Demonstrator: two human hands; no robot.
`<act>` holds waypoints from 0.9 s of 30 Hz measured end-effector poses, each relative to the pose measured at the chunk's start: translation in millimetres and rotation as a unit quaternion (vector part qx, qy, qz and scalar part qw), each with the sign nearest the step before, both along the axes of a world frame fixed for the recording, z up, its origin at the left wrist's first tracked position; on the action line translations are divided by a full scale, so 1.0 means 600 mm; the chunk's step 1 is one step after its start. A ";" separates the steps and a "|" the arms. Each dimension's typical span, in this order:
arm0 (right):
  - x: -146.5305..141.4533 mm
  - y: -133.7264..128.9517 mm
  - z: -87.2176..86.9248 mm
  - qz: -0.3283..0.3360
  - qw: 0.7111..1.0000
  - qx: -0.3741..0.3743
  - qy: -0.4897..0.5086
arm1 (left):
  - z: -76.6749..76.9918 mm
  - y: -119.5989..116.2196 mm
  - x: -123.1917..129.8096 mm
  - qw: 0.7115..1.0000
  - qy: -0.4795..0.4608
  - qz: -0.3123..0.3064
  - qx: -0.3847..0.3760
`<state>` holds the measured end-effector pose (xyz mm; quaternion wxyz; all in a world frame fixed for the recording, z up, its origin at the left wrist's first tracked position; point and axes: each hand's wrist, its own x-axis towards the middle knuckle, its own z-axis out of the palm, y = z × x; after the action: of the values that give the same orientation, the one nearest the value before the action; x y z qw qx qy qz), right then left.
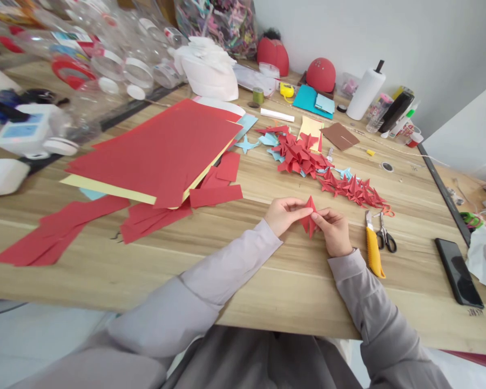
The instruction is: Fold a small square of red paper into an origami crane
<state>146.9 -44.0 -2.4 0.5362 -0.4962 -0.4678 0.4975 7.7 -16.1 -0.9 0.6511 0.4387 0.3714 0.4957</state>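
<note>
Between my two hands is a small folded red paper piece [310, 222], pointed at top and bottom and held upright just above the wooden table. My left hand [284, 215] pinches its left side between thumb and fingers. On the other side, the thumb and fingers of my right hand [334, 231] are closed on it too. Past my hands lies a pile of folded red paper stars [302, 154], with light blue pieces among them. A row of red paper stars [352, 189] continues to the right.
Red paper sheets [162, 146] and cut red strips [60, 232] lie to the left. A yellow utility knife [373, 251], scissors [385, 239] and a black phone [459, 272] are on the right. Plastic bottles [121, 59] crowd the back left. A white roll [366, 93] stands behind.
</note>
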 end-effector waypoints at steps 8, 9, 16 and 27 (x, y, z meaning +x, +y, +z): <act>0.003 0.001 -0.004 0.016 1.000 0.003 0.001 | 0.000 0.001 -0.002 0.999 0.025 0.021 -0.017; 0.003 0.001 -0.005 0.017 1.000 0.008 -0.002 | 0.000 0.001 -0.001 0.999 0.020 0.016 -0.024; 0.007 0.001 -0.010 0.013 1.000 0.007 0.023 | 0.000 0.002 -0.001 0.996 -0.040 -0.012 -0.082; 0.002 0.001 -0.001 0.006 1.000 -0.008 -0.010 | 0.006 -0.005 0.001 0.997 0.049 -0.032 0.043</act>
<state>148.0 -43.3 -3.1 0.5242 -0.5031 -0.4721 0.4993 8.1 -19.3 2.9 0.6282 0.5021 0.3667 0.4677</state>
